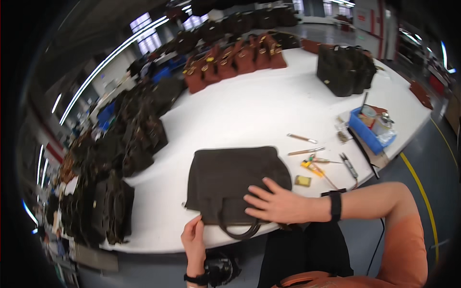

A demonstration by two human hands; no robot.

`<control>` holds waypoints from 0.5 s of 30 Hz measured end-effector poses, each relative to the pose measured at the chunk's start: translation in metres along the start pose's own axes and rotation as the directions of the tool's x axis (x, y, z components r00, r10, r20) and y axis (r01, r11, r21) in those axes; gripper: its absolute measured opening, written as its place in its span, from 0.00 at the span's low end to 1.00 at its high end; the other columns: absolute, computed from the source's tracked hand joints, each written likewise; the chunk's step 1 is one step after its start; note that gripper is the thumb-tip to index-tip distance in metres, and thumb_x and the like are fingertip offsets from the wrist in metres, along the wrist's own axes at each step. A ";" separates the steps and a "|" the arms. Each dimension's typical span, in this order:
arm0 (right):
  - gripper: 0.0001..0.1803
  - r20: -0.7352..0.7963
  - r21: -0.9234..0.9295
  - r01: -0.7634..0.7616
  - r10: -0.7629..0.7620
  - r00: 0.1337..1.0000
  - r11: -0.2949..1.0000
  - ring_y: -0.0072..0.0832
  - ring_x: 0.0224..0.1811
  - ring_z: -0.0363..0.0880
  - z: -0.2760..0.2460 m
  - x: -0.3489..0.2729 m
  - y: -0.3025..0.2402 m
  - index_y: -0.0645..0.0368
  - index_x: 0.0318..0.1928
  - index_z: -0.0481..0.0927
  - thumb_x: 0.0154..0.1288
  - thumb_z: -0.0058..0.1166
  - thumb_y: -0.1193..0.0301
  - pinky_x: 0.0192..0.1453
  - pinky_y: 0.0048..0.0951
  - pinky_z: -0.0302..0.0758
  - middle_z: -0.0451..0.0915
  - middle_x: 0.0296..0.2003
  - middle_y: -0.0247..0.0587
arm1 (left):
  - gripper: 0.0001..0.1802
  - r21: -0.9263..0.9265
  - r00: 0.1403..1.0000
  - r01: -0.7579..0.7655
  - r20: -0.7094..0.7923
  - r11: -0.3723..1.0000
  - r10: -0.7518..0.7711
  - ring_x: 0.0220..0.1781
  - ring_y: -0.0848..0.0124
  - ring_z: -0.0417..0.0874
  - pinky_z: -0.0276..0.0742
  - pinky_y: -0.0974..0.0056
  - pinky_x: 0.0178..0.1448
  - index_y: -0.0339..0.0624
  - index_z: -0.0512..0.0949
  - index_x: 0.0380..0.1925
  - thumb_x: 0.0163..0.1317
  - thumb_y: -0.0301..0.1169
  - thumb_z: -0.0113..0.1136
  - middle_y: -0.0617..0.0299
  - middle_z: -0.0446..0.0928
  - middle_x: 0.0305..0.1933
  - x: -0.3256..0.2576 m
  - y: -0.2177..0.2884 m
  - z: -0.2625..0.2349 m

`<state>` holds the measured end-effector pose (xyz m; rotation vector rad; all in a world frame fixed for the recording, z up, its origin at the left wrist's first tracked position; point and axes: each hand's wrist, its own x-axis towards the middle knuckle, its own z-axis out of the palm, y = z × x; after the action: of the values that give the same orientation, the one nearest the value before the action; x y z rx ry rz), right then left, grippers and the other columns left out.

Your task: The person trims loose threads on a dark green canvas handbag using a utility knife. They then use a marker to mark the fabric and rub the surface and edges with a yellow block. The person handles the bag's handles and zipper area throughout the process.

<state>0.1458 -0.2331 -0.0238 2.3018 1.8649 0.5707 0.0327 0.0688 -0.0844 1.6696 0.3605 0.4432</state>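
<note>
Tabletop (230, 115), bag (223, 175) part-hidden by right hand (278, 204)

A bag workshop on a factory floor is indicated by the brown bags (235, 61) and dark bags (141, 144) lined up around a large white worktable (235, 113). A single dark bag (230, 168) is laid flat near small hand tools (311, 167) and a blue bin (359, 126) filled with supplies. The hall is lit by long strip lights (115, 53), and the floor (446, 177) is marked with yellow lines (427, 201).
</note>
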 end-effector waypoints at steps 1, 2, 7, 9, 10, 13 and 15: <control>0.26 0.031 0.016 0.063 -0.063 0.998 0.998 0.51 0.69 0.68 0.003 0.006 0.004 0.54 0.65 0.73 0.66 0.51 0.67 0.67 0.60 0.66 0.70 0.66 0.53 | 0.15 -0.116 0.998 0.044 -0.043 0.992 -0.049 0.49 0.71 0.80 0.74 0.67 0.60 0.31 0.77 0.55 0.71 0.25 0.58 0.57 0.80 0.51 0.000 -0.009 -0.004; 0.24 -0.004 0.072 0.071 -0.071 0.997 0.995 0.51 0.65 0.72 0.006 0.015 0.012 0.55 0.61 0.75 0.65 0.52 0.67 0.63 0.57 0.70 0.73 0.64 0.53 | 0.16 -0.221 0.968 -0.024 -0.248 0.975 -0.033 0.50 0.69 0.80 0.74 0.66 0.60 0.30 0.77 0.54 0.69 0.25 0.60 0.55 0.79 0.53 0.000 -0.005 0.003; 0.13 -0.132 0.713 -0.193 0.399 0.907 0.674 0.53 0.36 0.82 -0.021 0.053 0.084 0.55 0.49 0.82 0.64 0.57 0.70 0.43 0.44 0.78 0.85 0.34 0.49 | 0.25 -0.009 0.883 -0.153 -0.450 0.988 0.133 0.66 0.61 0.70 0.70 0.57 0.70 0.34 0.66 0.65 0.72 0.30 0.57 0.49 0.65 0.66 -0.003 -0.006 0.015; 0.09 -0.147 0.854 -0.245 0.664 0.733 0.459 0.53 0.38 0.82 -0.049 0.063 0.133 0.62 0.43 0.83 0.70 0.55 0.69 0.42 0.41 0.76 0.83 0.34 0.58 | 0.33 0.285 0.928 -0.128 -0.305 0.950 0.217 0.73 0.50 0.64 0.66 0.53 0.74 0.29 0.57 0.71 0.73 0.32 0.57 0.41 0.61 0.73 -0.012 -0.004 0.012; 0.10 -0.212 0.889 -0.208 0.768 0.604 0.408 0.44 0.34 0.83 -0.038 0.058 0.168 0.65 0.43 0.83 0.70 0.56 0.70 0.41 0.38 0.76 0.84 0.32 0.55 | 0.28 0.360 0.931 -0.130 -0.277 0.924 0.238 0.69 0.55 0.69 0.72 0.55 0.68 0.26 0.61 0.68 0.73 0.29 0.55 0.42 0.63 0.71 -0.011 -0.005 0.020; 0.11 -0.076 0.970 -0.195 0.940 0.334 0.147 0.25 0.32 0.77 -0.014 0.037 0.262 0.66 0.45 0.84 0.72 0.57 0.69 0.39 0.33 0.75 0.85 0.30 0.40 | 0.25 0.356 0.938 -0.060 -0.300 0.933 0.175 0.61 0.61 0.75 0.77 0.60 0.61 0.25 0.65 0.64 0.72 0.27 0.56 0.43 0.69 0.64 -0.008 -0.013 0.015; 0.13 -0.152 0.981 -0.082 0.959 0.241 0.176 0.24 0.32 0.76 0.003 0.003 0.320 0.68 0.45 0.84 0.72 0.58 0.68 0.38 0.31 0.74 0.84 0.32 0.37 | 0.24 0.372 0.936 -0.075 -0.295 0.925 0.194 0.57 0.62 0.77 0.78 0.62 0.59 0.25 0.66 0.63 0.71 0.26 0.57 0.44 0.71 0.60 -0.004 -0.022 0.016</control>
<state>0.4407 -0.3041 0.0794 4.3465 1.1763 1.2031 0.0374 0.0560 -0.1080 1.9847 0.5999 0.8043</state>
